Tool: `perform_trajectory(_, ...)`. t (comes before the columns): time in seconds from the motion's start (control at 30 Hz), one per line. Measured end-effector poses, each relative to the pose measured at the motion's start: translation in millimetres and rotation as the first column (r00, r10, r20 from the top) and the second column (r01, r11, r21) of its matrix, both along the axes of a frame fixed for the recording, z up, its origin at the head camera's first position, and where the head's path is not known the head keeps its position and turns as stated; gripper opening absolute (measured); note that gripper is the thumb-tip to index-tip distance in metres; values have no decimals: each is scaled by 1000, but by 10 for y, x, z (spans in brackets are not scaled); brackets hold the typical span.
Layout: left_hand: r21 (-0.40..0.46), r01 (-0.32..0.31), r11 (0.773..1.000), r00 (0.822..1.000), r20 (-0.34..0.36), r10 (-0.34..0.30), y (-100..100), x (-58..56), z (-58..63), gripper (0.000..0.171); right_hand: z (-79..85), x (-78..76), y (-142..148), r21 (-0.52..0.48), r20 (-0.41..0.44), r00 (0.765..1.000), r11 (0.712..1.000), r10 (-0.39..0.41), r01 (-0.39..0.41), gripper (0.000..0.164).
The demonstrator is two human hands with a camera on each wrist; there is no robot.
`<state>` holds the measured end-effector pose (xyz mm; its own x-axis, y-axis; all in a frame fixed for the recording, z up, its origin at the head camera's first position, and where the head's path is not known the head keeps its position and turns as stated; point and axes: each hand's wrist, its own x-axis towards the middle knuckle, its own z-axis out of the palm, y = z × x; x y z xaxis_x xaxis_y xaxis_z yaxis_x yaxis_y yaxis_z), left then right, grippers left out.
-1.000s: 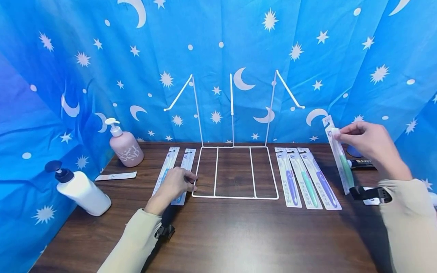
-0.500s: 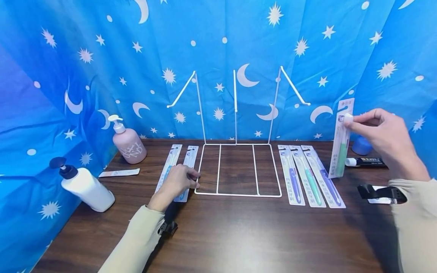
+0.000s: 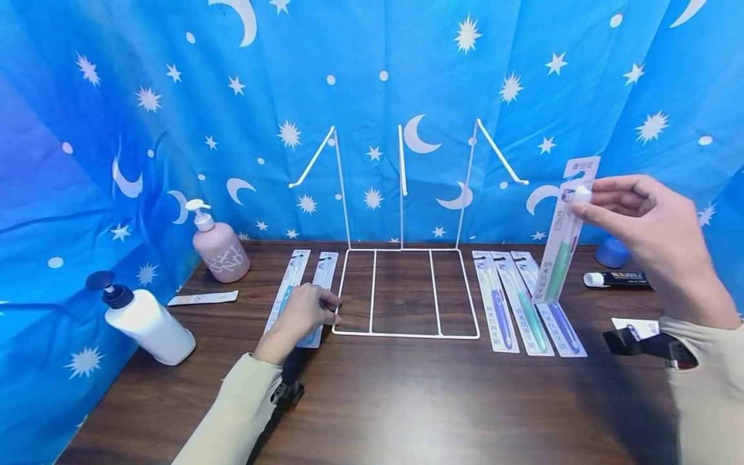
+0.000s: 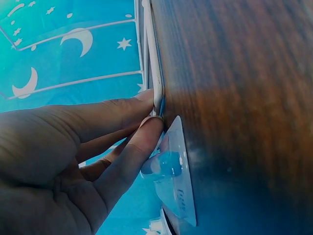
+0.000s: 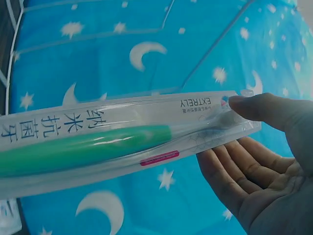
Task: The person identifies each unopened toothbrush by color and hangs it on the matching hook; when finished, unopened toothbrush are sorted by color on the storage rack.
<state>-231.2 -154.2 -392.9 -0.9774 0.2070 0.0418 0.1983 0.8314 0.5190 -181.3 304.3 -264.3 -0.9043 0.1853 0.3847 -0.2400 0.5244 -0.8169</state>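
My right hand pinches a packaged green toothbrush near the top of its clear pack, raised above the table and slightly tilted. In the right wrist view the green handle points away from the hand, and the thumb lies over the brush-head end. At the left front corner of a white wire rack, my left hand pinches the side wire between thumb and finger. Three upright arms with hooks rise from the rack's back. Below and beside the left hand lie two packaged blue toothbrushes, partly hidden by it.
Several packaged toothbrushes lie in a row right of the rack. Farther right are a black tube, a blue cap-like object and a white card. A pink pump bottle, white pump bottle and thin sachet stand or lie left.
My right hand has lifted the green toothbrush pack off the right side and carried it leftward, over the row of packs. The left hand stays at the rack corner.
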Motion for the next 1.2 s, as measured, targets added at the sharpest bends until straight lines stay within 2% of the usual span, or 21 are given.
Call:
perform_trajectory(0.3, -1, 18, 1000, 1000, -23, -18, -21, 5, -15, 30, 220, 274, -328, -10, -62, 995, 997, 80, -81, 47)
perform_trajectory(0.63, -2, 14, 1000, 1000, -16, -14, -22, 1, -10, 30, 371, 474, -591, 95, -88, 991, 991, 100, -91, 42)
perform_trajectory(0.9, 0, 24, 1000, 1000, -19, -24, -13, -12, -3, 30, 358, 433, -695, 159, -71, 994, 985, 79, -67, 43)
perform_trajectory(1.2, -3, 19, 1000, 1000, -16, -19, -23, 7, -12, 29, 277, 328, -759, 139, -68, 991, 984, 118, -108, 42)
